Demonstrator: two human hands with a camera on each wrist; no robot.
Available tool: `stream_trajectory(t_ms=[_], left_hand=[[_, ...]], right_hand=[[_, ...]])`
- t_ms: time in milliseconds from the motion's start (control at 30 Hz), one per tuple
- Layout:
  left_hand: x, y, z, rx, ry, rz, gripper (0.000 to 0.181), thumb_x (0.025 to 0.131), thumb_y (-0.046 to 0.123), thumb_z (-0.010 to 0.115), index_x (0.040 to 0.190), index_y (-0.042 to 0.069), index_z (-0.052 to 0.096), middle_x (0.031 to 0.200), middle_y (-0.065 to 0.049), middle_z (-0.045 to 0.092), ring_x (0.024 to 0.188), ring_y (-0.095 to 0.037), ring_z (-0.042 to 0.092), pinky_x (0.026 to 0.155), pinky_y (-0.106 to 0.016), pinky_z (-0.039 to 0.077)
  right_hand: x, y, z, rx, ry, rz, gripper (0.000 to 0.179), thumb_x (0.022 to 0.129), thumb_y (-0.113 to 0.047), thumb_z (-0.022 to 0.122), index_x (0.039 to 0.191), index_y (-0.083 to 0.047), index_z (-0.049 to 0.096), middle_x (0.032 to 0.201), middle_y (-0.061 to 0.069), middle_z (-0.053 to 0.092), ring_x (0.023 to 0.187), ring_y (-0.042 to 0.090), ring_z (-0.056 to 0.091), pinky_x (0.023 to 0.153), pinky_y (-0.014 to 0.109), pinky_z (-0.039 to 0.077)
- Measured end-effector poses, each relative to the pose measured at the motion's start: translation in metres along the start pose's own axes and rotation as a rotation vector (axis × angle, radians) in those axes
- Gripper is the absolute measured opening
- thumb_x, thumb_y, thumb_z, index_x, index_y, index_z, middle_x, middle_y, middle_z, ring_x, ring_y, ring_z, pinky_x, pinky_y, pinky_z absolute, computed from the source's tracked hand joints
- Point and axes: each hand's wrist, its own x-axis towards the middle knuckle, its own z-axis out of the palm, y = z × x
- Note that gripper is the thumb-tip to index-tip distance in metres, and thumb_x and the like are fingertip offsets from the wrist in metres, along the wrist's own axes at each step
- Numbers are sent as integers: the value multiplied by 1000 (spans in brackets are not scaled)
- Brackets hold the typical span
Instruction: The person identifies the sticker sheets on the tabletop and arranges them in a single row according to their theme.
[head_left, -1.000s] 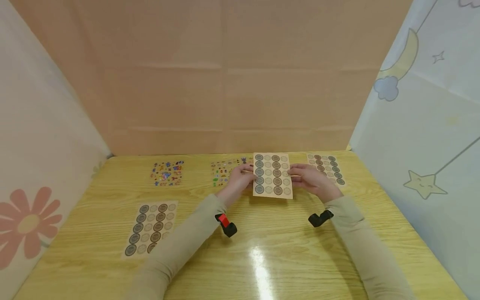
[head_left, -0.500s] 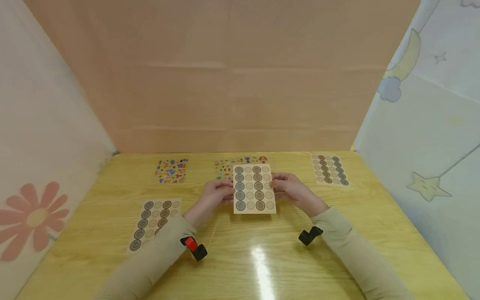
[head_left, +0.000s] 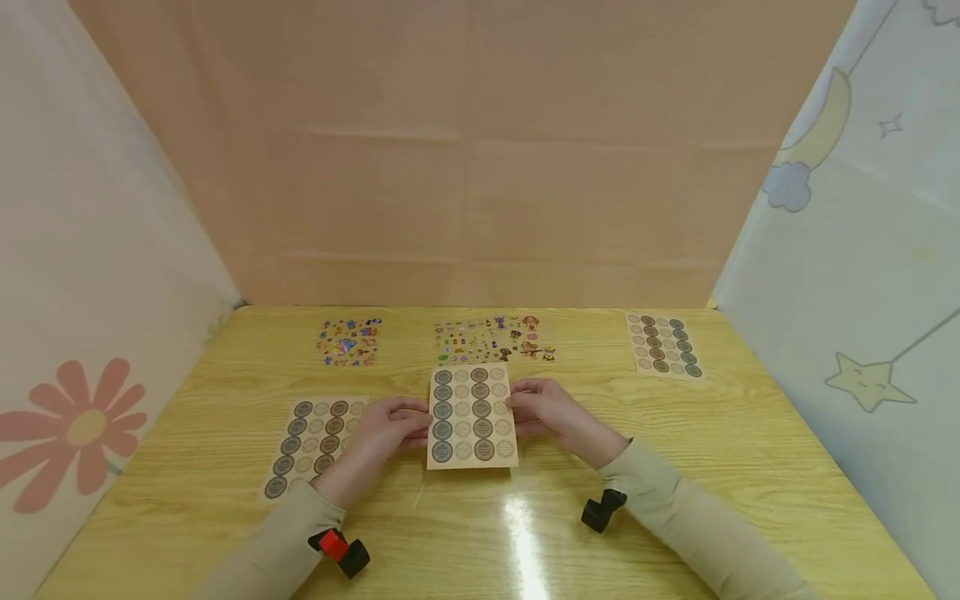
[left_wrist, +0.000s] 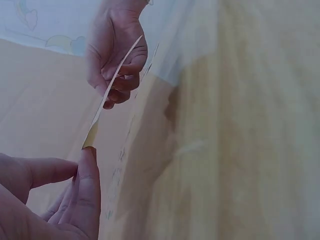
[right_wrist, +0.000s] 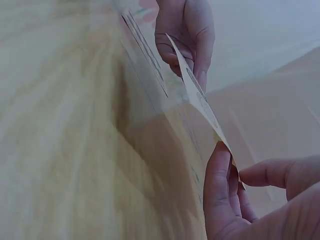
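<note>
A sticker sheet (head_left: 472, 417) with columns of round grey, brown and cream labels is held above the middle of the table. My left hand (head_left: 386, 433) pinches its left edge between thumb and fingers, and my right hand (head_left: 558, 417) pinches the right edge. Both wrist views show the sheet (left_wrist: 115, 82) nearly edge-on, raised off the wood and slightly bowed. Fingers of the right hand (right_wrist: 220, 185) lie under the sheet, with the thumb on top. Left of my left hand, a similar round-label sheet (head_left: 311, 442) lies flat, partly covered by the forearm.
Along the back of the table (head_left: 675, 500) lie a colourful cartoon sticker sheet (head_left: 348, 343), a wider clear cartoon sheet (head_left: 495, 337) and another round-label sheet (head_left: 663, 346). A tan backdrop (head_left: 465, 167) rises behind, with printed white side panels (head_left: 862, 275) left and right.
Both hands have brought the held sheet nearer to me and leftward, away from the back of the table. The wide cartoon sheet behind it has come mostly into view.
</note>
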Motion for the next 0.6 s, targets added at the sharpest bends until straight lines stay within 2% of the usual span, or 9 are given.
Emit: stream_trajectory(t_ms=[167,300,600], left_hand=[[-16,-10,-20,33,15,-26,23,87,-1,66,108,-9,63,89,-17,69,73,-24,68,69,-37,59],[-25,-14,-36,73,29,-40,24,88,0,65,110,-9,63,92,-17,69,79,-24,68,70,-36,59],[-33,-19,-58,96,38,-89,25,89,2,64,111,-9,62,94,-15,69,81,-23,67,72,-35,58]], right_hand=[[-3,9,16,5,-86,18,22,91,-5,57,110,5,53,91,14,68,76,21,67,65,34,58],[-6,15,27,60,-182,18,28,90,-2,56,115,10,51,92,16,66,77,22,66,74,37,58],[-9,19,43,162,-348,29,29,93,-3,51,118,12,52,106,23,62,92,30,64,88,45,52]])
